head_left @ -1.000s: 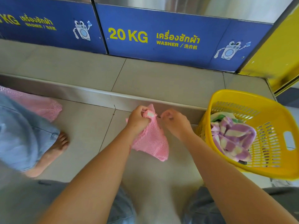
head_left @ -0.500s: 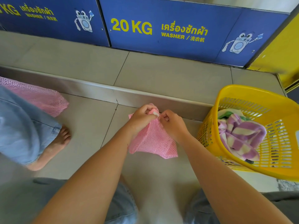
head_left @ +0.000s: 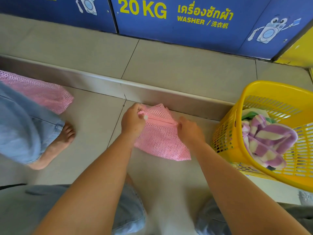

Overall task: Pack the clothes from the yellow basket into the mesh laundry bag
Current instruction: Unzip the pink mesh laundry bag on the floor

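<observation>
A pink mesh laundry bag point(head_left: 160, 141) hangs low over the tiled floor in front of me. My left hand point(head_left: 133, 122) pinches its top left corner. My right hand point(head_left: 189, 128) grips the right end of the zipper edge, which is stretched between the two hands. At the right stands the yellow basket point(head_left: 225, 138), tilted toward me. Inside it lies a purple and cream striped cloth point(head_left: 267, 138) with some green fabric behind it.
A second pink mesh bag point(head_left: 42, 92) lies on the floor at the left, behind another person's bare foot point(head_left: 57, 145) and blue trouser leg. A raised tiled step point(head_left: 169, 95) runs across ahead, with blue washer panels point(head_left: 186, 22) above it.
My hands have moved apart along the bag's top edge, the right hand sliding to the right. The bag now hangs spread wider. The view has tilted down a little.
</observation>
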